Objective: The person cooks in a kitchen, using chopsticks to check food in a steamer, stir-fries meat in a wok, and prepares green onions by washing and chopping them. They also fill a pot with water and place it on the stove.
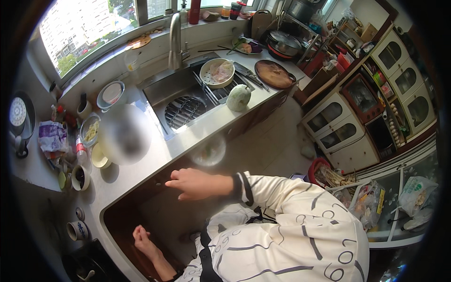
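Observation:
My right hand (190,184) hangs over the floor beside the counter's front edge, its fingers spread and holding nothing. Lower left, my left hand (143,239) is near the inner corner of the counter (130,179), loosely curled and empty. A pale green melon or gourd piece (239,98) stands on the front rim of the steel sink (158,88). Over the sink, a cream colander (217,73) holds a plastic bag with pinkish contents. A round wooden cutting board (275,74) lies right of the sink, with knives (251,75) between them.
A blurred round patch hides part of the left counter. Near it are a yellow bowl (101,157), a bowl of pale food (90,129) and a dark-filled bowl (81,178). A bag-lined bin (208,151) stands below the counter edge. The faucet (175,42) rises behind the sink.

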Demonstrator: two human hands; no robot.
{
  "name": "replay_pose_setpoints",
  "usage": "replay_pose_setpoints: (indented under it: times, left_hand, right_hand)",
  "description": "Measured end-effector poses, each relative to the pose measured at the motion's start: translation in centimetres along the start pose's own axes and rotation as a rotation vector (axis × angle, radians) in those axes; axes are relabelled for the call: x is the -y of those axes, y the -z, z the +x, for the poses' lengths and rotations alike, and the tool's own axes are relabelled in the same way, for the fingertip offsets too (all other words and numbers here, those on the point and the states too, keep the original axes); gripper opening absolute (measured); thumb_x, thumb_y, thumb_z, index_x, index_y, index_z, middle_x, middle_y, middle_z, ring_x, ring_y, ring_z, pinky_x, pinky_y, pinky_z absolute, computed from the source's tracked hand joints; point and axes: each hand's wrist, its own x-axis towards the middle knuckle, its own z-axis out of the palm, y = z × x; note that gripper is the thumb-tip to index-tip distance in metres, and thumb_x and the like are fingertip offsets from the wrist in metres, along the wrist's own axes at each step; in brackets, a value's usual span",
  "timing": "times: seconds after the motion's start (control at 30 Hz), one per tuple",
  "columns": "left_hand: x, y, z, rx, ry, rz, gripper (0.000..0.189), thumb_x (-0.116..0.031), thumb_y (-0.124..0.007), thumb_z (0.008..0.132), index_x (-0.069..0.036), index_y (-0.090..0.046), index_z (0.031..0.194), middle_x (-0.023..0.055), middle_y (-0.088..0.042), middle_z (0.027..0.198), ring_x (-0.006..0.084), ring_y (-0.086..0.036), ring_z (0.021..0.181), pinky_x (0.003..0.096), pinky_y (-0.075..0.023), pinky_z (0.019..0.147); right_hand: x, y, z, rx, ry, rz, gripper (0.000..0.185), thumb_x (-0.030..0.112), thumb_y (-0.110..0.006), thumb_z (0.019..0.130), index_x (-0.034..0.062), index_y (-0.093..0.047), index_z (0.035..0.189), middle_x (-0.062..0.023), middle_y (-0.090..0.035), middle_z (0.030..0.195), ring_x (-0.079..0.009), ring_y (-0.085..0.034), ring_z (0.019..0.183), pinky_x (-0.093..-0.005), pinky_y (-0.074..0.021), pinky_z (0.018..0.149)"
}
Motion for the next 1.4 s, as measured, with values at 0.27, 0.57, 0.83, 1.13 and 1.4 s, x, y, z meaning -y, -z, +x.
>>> replay_pose_setpoints:
  times: [0.27, 0.57, 0.83, 1.13, 1.4]
  left_hand:
    - [-10.3, -33.8, 9.6, 0.225, -0.547, 0.725, 0.067, -0.016, -0.07, 0.085, 0.003, -0.046, 0.144, 0.0238, -0.028, 0.16, 0.0362, -0.027, 0.148, 0.0421, -0.0244, 0.118]
    - [-19.6, -54.3, 1.8, 0.446, -0.617, 0.31, 0.012, -0.009, -0.067, 0.092, 0.0, -0.074, 0.095, 0.0101, -0.068, 0.122, 0.026, -0.055, 0.123, 0.0371, -0.0402, 0.106]
    - [-19.4, -78.2, -16.5, 1.2, -0.395, 0.151, 0.033, -0.013, -0.059, 0.1, 0.001, -0.061, 0.07, 0.0095, -0.067, 0.104, 0.0177, -0.059, 0.102, 0.0298, -0.0449, 0.089]
    - [-13.0, -98.7, -36.5, 1.914, -0.18, 0.358, 0.04, -0.029, -0.049, 0.108, -0.001, -0.059, 0.135, 0.0053, -0.065, 0.122, 0.0133, -0.06, 0.102, 0.0276, -0.0473, 0.093]
    - [-3.6, -109.6, -59.1, 2.138, -0.193, 0.582, 0.04, -0.023, -0.06, 0.101, 0.006, -0.061, 0.129, 0.0101, -0.07, 0.111, 0.014, -0.063, 0.097, 0.0287, -0.0508, 0.087]
  right_hand:
    - [-17.2, 10.8, -25.4, -0.355, -0.441, 0.06, 0.054, 0.023, -0.073, 0.087, 0.0056, -0.055, 0.135, -0.0166, -0.056, 0.124, -0.0364, -0.057, 0.112, -0.043, -0.0482, 0.096]
    - [-28.0, 15.3, -41.0, -0.463, -0.847, 0.174, 0.056, 0.026, -0.072, 0.088, 0.0055, -0.055, 0.137, -0.0161, -0.056, 0.127, -0.0354, -0.058, 0.115, -0.0424, -0.0488, 0.096]
    - [-33.1, 17.6, -51.8, -0.705, -1.112, 0.152, 0.052, 0.023, -0.071, 0.087, 0.0042, -0.056, 0.134, -0.0175, -0.059, 0.12, -0.0365, -0.058, 0.115, -0.0442, -0.0473, 0.098]
    - [-31.3, 10.6, -69.1, -0.84, -1.691, 0.388, 0.055, 0.024, -0.072, 0.085, 0.0044, -0.056, 0.134, -0.0177, -0.06, 0.117, -0.0365, -0.059, 0.11, -0.0441, -0.0478, 0.094]
    - [-35.2, 2.8, -89.5, -1.117, -1.874, 0.422, 0.048, 0.026, -0.071, 0.084, 0.0044, -0.06, 0.126, -0.0201, -0.062, 0.114, -0.0387, -0.06, 0.108, -0.0461, -0.0495, 0.09]
